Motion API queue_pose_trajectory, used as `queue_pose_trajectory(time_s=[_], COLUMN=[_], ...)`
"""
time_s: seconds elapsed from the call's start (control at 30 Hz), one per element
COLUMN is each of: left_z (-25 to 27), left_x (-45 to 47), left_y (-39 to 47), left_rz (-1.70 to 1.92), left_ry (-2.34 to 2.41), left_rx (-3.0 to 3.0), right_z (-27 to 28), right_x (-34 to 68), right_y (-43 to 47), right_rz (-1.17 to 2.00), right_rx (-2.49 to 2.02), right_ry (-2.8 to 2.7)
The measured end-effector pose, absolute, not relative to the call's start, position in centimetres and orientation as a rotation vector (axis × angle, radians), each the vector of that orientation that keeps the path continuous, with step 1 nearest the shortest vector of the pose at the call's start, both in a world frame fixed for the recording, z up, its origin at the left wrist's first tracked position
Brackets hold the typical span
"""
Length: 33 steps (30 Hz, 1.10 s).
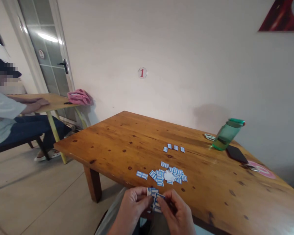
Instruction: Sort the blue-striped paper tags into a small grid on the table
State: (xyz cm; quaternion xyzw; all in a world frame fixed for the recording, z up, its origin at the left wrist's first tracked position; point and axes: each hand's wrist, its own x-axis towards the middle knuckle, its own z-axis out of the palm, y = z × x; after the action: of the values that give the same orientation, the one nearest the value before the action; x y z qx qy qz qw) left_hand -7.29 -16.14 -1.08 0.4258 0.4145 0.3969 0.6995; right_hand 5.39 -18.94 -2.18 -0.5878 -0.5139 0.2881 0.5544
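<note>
Just over the table's near edge, a few small blue-and-white labels (156,205) are pinched between both my hands. My left hand (135,201) grips their upper left part between thumb and fingers. On the other side my right hand (175,209) is closed on the right part, thumb on top. Beyond my fingers lies a heap of similar labels (159,178), with plain white pieces (170,176) in its middle. Left of the heap sits a separate label piece (142,175). Farther back, several single labels (175,148) lie in a loose row.
On the right of the wooden table (117,137) stand a green bottle (227,134), a dark flat case (236,154), scissors (250,167), a pink round item (264,170) and a white ring (210,136). A seated person (5,114) is at another table, left.
</note>
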Motion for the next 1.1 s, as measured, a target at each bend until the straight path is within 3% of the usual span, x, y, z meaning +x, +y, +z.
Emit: queue_pose_trajectory(time_s=[0.17,0.47,1.1], left_z=[-1.1,-1.3,-1.2], left_x=[-7.3,-6.8,-6.5], left_y=[-16.5,-16.7,-16.6], left_rz=[0.867,0.844,0.926], left_ry=[0.901,0.891,0.87], left_rx=[0.949,0.957,1.161], right_z=[-1.8,-2.0,-2.0], right_x=[5.3,5.9,6.4], right_y=[-18.8,-18.9,-18.5], right_rz=[0.546,0.591,1.122], right_rx=[-1.455,-1.422,-1.192], right_ry=[-1.221,-1.288,-1.021])
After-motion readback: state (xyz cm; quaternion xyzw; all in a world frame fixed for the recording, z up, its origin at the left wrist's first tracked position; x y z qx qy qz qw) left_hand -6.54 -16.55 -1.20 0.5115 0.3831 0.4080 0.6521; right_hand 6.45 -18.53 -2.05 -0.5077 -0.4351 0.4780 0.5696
